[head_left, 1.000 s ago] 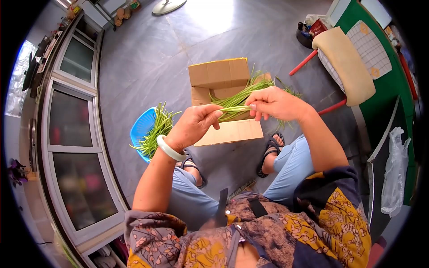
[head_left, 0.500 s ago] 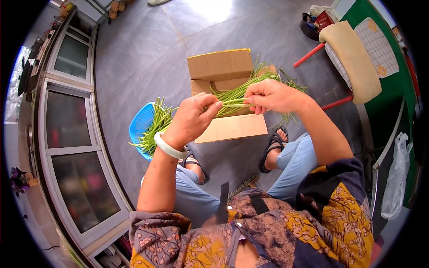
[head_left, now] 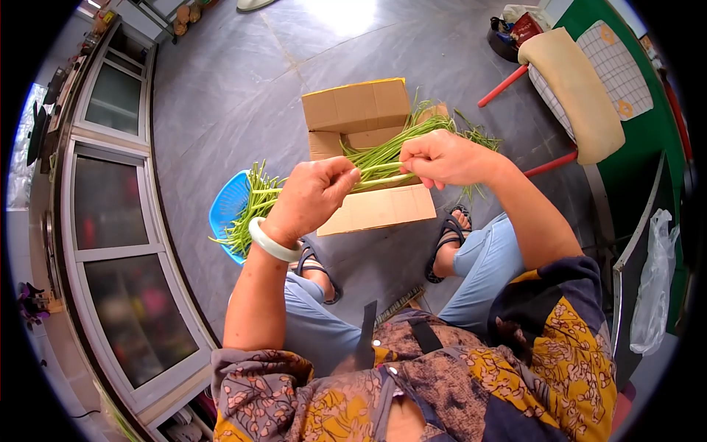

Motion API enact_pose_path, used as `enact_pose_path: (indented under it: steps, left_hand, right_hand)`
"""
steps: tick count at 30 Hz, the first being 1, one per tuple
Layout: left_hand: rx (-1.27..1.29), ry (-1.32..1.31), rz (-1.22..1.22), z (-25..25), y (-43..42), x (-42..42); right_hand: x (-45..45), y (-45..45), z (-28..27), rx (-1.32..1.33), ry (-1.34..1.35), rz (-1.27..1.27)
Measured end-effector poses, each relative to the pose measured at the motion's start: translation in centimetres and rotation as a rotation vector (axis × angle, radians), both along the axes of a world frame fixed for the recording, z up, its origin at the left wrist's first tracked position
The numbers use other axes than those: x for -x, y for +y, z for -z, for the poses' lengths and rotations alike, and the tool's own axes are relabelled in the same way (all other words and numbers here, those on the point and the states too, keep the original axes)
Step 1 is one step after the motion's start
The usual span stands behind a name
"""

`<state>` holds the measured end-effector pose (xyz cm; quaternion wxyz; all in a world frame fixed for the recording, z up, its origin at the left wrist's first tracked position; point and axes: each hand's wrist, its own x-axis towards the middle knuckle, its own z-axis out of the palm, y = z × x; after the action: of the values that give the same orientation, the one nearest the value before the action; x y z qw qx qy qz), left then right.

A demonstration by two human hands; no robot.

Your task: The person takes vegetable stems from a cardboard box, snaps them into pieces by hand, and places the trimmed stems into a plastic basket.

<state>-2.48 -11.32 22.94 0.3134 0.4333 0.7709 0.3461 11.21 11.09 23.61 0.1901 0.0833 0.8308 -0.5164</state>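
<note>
My left hand [head_left: 313, 193], with a pale bangle [head_left: 274, 241] at its wrist, is closed on thin green stems near the box's left side. My right hand [head_left: 445, 160] pinches the end of a green stem above the box. Below both hands, the open cardboard box [head_left: 377, 210] holds a heap of long green stems [head_left: 387, 153], some hanging past its right edge. A blue basket [head_left: 230, 199] with more green stems [head_left: 254, 214] stands left of the box, partly behind my left wrist.
Glass-fronted cabinets [head_left: 118, 199] line the left side. At the right are a chair with a beige cushion [head_left: 578, 96], its red legs, and a hanging clear plastic bag [head_left: 654, 283]. My sandalled feet [head_left: 451, 243] rest on the grey floor [head_left: 221, 88] below the box.
My hands have moved slightly apart, and the short bundle stretched between them is now split. A pale stem now extends left from my left hand toward the basket. The view has shifted slightly.
</note>
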Motion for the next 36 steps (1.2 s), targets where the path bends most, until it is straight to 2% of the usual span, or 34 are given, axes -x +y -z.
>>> enact_pose_path:
  steps: [1,4,7,10,13,19,23,27,30,34,36]
  left_hand:
    - [0.008,0.006,0.008,0.0,0.1,-0.2]
    - [-0.011,0.023,0.016,0.1,0.4,-0.9]
    - [-0.085,0.068,0.04,0.6,0.9,-1.9]
    - [-0.079,0.088,0.006,0.5,0.9,-1.9]
    - [-0.094,0.128,-0.071,1.3,0.6,-1.0]
    - [-0.103,0.301,-0.167,1.7,0.8,-0.7]
    - [-0.083,0.343,-0.201,1.7,1.1,-0.7]
    - [-0.094,0.356,-0.211,1.8,1.3,-0.8]
    - [-0.093,0.233,-0.236,1.5,1.4,-0.8]
    - [-0.127,0.071,-0.197,1.9,1.4,-0.9]
    - [-0.173,-0.068,-0.162,1.8,1.6,-1.3]
  right_hand:
    - [0.0,-0.1,0.1,-0.038,0.025,0.004]
    - [0.2,-0.1,2.6,-0.23,0.345,0.062]
    - [0.8,-0.4,4.1,-0.359,0.502,0.178]
    - [1.1,-0.6,2.4,-0.047,0.146,0.404]
    - [1.0,0.0,3.0,0.145,0.107,0.345]
    - [0.4,-1.2,1.7,0.346,-0.06,0.115]
    - [0.7,-1.5,1.8,0.061,0.035,-0.067]
    - [0.5,-1.7,1.5,-0.052,0.076,-0.007]
    - [0.2,-1.6,3.0,-0.089,0.235,0.036]
    - [0.3,-1.3,2.4,-0.166,0.257,0.138]
    - [0.6,-1.1,3.6,-0.184,0.354,0.28]
